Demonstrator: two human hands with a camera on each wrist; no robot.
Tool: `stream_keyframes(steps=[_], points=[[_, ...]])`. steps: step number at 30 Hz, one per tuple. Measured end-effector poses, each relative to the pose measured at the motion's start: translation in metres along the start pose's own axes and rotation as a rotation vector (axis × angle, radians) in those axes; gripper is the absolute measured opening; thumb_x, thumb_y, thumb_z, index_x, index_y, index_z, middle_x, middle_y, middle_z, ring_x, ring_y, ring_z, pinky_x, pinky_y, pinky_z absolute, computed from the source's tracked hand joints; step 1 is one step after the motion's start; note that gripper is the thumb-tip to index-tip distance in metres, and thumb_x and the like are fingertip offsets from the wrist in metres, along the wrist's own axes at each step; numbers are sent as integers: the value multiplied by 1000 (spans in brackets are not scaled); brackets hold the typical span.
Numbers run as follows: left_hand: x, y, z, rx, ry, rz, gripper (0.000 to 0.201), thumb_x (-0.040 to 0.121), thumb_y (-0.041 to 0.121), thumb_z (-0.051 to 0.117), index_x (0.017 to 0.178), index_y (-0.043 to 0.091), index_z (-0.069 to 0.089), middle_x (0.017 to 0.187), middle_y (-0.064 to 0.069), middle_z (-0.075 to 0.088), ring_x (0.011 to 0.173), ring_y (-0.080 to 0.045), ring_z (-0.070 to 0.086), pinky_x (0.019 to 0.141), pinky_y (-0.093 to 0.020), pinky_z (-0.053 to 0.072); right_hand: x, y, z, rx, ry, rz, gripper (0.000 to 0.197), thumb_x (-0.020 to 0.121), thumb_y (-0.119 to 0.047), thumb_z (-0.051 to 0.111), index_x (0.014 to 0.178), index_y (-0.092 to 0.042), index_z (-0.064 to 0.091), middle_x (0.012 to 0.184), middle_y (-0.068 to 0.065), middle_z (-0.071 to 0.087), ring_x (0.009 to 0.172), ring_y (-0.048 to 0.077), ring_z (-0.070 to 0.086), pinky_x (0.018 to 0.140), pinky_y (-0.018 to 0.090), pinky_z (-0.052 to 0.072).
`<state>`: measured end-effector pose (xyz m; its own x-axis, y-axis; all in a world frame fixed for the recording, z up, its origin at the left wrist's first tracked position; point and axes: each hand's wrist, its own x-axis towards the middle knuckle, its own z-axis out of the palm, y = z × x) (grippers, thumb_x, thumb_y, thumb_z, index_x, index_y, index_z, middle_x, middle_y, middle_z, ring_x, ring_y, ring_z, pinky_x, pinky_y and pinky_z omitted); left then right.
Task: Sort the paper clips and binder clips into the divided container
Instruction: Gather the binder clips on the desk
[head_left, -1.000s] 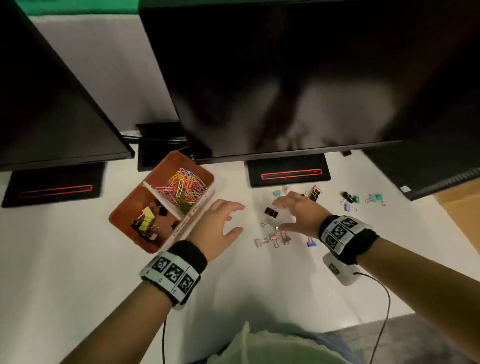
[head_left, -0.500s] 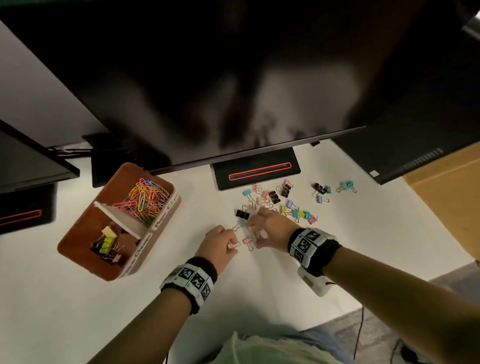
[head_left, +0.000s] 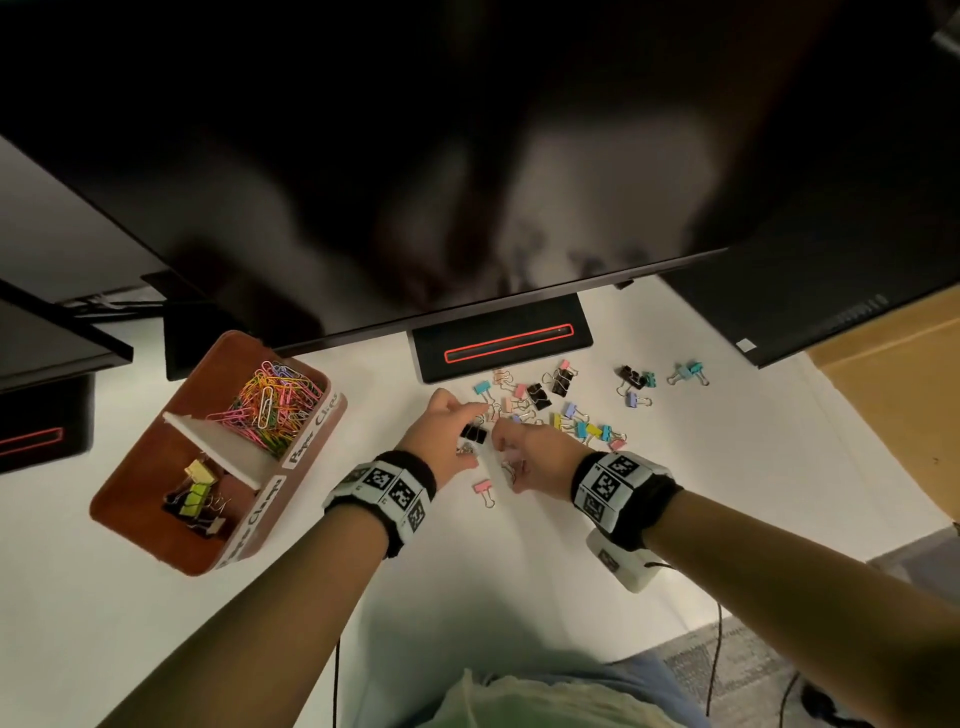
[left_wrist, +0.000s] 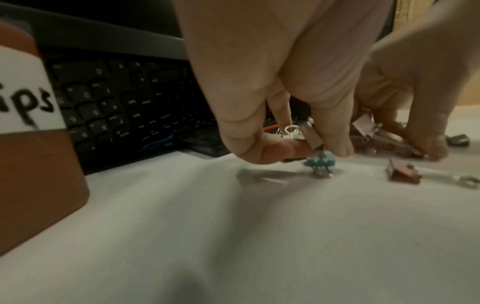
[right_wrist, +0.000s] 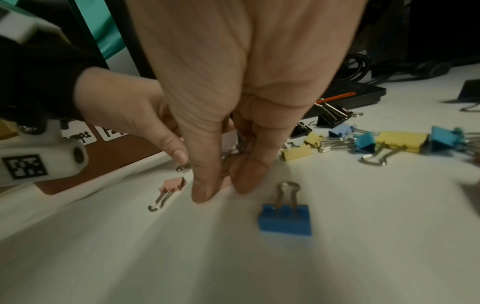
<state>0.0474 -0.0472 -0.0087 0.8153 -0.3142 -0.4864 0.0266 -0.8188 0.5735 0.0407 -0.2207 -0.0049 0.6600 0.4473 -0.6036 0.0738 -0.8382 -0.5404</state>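
Now both hands pinch binder clips on the table: left hand (head_left: 441, 426) nearer the divided container (head_left: 156, 467), right hand (head_left: 535, 457) farther

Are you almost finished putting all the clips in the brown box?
Not yet. The colourful wire paper clips fill the far compartment of the brown divided container; a few binder clips are in the near one. The left hand and right hand are each pinching small binder clips. Many coloured metal binder clips remain on the white desk.
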Motion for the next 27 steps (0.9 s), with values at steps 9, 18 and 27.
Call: stream_keyframes(steps=[9, 18, 27], points=[[-17, -24, 14, -42, 148, -141, 23, 82, 14, 66, 104, 14, 58, 99, -3, 49, 87, -20, 56, 85, -26, 48, -1, 0, 8, -145, -11, -11, 26, 80, -13, 66, 106, -12, 61, 104, 5, 60, 93, 22, 56, 81, 27, 45], [-49, -48, 15, -225, 265, -234, 18, 76, 13, 73, 91, 10, 65, 78, -2, 60, 72, -17, 56, 77, -27, 50, -2, -7, 7, -183, -6, -39, 10, 82, -17, 66, 88, -11, 61, 96, 7, 63, 82, 17, 50, 74, 26, 40], [-128, -53, -40, -388, 458, -216, 20, 76, 11, 74, 91, 15, 61, 72, 9, 58, 65, -4, 53, 60, -6, 43, 6, -77, 4, -131, 50, -215, 28, 81, -18, 68, 108, -14, 58, 102, 8, 68, 95, 25, 61, 83, 31, 48]])
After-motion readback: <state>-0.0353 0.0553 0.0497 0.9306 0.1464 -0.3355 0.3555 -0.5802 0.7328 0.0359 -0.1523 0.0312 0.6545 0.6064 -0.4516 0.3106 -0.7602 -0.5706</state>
